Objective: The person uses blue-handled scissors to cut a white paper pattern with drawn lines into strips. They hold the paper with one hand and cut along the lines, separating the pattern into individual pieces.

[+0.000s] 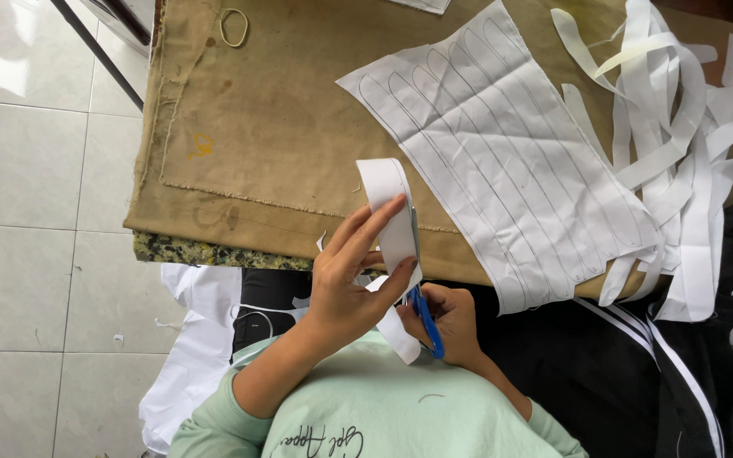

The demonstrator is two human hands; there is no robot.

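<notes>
Right hand [450, 321]: nearest the camera, closed around the blue handles of the scissors [424, 318]; fingers curled through and over the loops, pressed together.
Scissors: blades point up and away from the right fingers, running along the right edge of the paper strip and mostly hidden behind it; how far the blades stand apart cannot be told.
Left hand [345, 284]: just left of the right hand, pinching the paper strip [392, 216]; thumb in front, fingers extended along the strip's near face, index fingertip reaching its right edge.
Paper strip: white, long, round-ended at the top; it rises beyond the left fingertips, and its lower end curls down between the two hands.
Patterned sheet [502, 161]: white paper drawn with rows of round-ended outlines, lying flat beyond and to the right of both hands.
Offcuts [680, 127]: heap of white strips, well right of the fingers.
Brown cloth [273, 127]: covers the table beyond the fingertips.
Rubber band [233, 27]: farthest, on the cloth.
</notes>
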